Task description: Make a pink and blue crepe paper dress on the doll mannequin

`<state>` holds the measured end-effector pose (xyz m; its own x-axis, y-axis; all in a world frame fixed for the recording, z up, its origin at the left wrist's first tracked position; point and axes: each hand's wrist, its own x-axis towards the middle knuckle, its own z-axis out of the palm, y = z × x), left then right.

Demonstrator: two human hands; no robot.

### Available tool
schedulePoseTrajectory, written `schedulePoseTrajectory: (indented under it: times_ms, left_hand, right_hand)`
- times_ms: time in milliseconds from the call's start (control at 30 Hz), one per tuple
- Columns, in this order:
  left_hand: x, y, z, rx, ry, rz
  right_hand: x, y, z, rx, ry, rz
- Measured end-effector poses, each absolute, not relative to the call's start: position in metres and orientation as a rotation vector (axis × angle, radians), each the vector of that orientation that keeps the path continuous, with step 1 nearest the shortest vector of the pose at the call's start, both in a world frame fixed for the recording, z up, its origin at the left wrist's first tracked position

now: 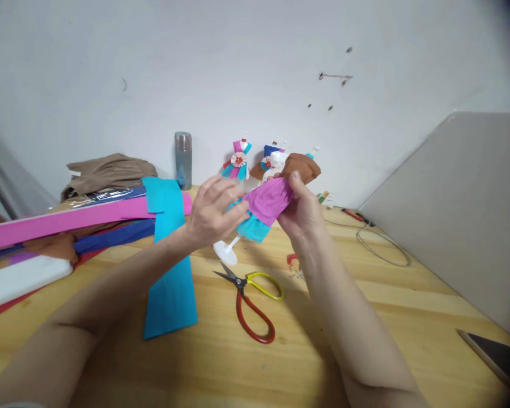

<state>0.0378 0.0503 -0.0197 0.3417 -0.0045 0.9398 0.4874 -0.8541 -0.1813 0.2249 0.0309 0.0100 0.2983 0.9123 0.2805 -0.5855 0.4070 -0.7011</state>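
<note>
My right hand [300, 209] is closed around a small white dress form wrapped in crepe paper, its thumb pressing where the brown paper [301, 166] meets the pink-purple layer [271, 199]. The form tilts, with its white round stand [225, 253] pointing down and left above the table. Blue paper [255, 229] shows below the purple layer. My left hand [216, 209] has its fingers curled at the skirt's left edge, closed on the paper; its fingertips are partly hidden. Below lie scissors [240, 283] with one yellow and one red handle, blades apart.
A folded blue paper strip [170, 294] lies left of the scissors. Pink strips [89, 218], other coloured paper and brown cloth [110, 170] pile up at the left. Behind stand a flask [183, 161] and dressed forms [238, 161]. A cable [382, 243] and a dark flat object [497, 354] lie right.
</note>
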Motion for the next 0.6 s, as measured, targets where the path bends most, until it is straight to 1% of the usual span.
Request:
schedulePoseTrajectory:
  times_ms: [100,233,300,433,500,600]
  left_hand:
    - [0.037,0.050,-0.025,-2.084,-0.250,-1.322]
    - [0.040,0.047,-0.030,-2.169,-0.238,-1.336]
    - [0.041,0.042,-0.027,-2.397,-0.333,-1.424]
    - [0.039,0.028,-0.018,-2.879,-0.729,-1.617]
    - [0.038,0.023,-0.015,-2.943,-0.822,-1.613]
    - [0.038,0.020,-0.015,-2.933,-0.791,-1.561]
  right_hand:
    - [0.219,0.028,0.010,-0.530,-0.733,1.089]
    - [0.215,0.026,0.008,-0.547,-0.782,1.086]
    - [0.215,0.027,0.007,-0.570,-0.810,1.089]
    - [0.217,0.029,0.004,-0.605,-0.831,1.083]
    - [0.217,0.030,0.004,-0.612,-0.835,1.090]
    - [0.215,0.029,0.003,-0.614,-0.840,1.097]
